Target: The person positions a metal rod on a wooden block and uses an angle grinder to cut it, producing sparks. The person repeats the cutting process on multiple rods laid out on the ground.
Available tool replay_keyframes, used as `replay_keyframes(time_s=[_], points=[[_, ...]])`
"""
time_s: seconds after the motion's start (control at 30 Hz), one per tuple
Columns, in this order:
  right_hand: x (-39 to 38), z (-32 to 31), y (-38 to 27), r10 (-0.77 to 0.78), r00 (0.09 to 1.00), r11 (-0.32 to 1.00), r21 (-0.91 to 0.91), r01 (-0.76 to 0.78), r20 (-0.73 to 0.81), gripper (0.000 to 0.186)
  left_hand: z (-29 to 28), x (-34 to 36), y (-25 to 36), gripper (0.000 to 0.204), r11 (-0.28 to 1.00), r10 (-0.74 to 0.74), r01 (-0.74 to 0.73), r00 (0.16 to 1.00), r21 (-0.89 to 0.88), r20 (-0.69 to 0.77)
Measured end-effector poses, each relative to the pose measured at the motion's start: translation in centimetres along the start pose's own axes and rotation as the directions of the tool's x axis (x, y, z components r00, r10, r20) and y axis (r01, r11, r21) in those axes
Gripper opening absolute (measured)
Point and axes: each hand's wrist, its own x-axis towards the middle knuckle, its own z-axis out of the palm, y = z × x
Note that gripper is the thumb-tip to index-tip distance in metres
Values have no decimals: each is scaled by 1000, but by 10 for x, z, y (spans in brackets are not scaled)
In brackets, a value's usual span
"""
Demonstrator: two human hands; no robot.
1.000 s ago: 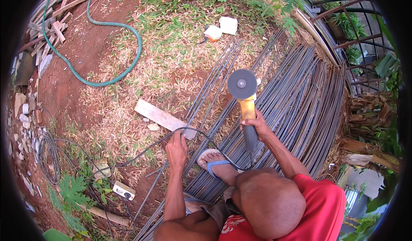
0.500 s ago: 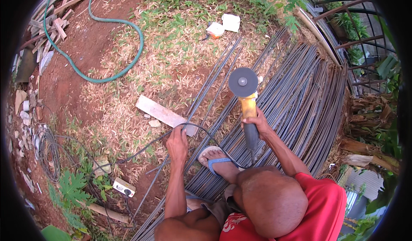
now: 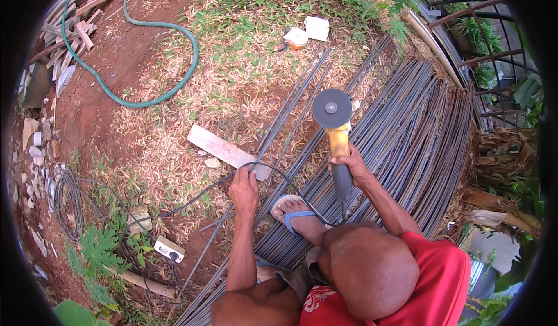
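The left hand point(image 3: 244, 191) reaches down with arm straight, fingers closed around a thin grey steel rod point(image 3: 279, 125) lying over a pale wooden plank point(image 3: 224, 150). The right hand point(image 3: 349, 164) grips the yellow-bodied angle grinder point(image 3: 335, 131), disc held above the bundled rods point(image 3: 407, 146). Two white squarish packages point(image 3: 308, 32) lie on the grass beyond.

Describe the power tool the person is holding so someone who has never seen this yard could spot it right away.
Start at the big pile of long grey steel rods on the right of the yard. At its left edge, the right hand grips a yellow-bodied angle grinder with a round grey disc. It is the only yellow tool there, and a black cable runs from it.
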Motion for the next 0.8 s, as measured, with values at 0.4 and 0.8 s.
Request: replay_keyframes(time_s=[0.4, 0.8], points=[[-2, 0, -3, -17, 1000, 991, -135, 19, 16, 68, -20, -6, 6, 34, 983, -186, 186, 982, 5, -25], [24, 22, 3, -125, 942, 718, -627, 303, 312, 89, -21, -20, -20, 26, 971, -238, 239, 969, -13, 59]])
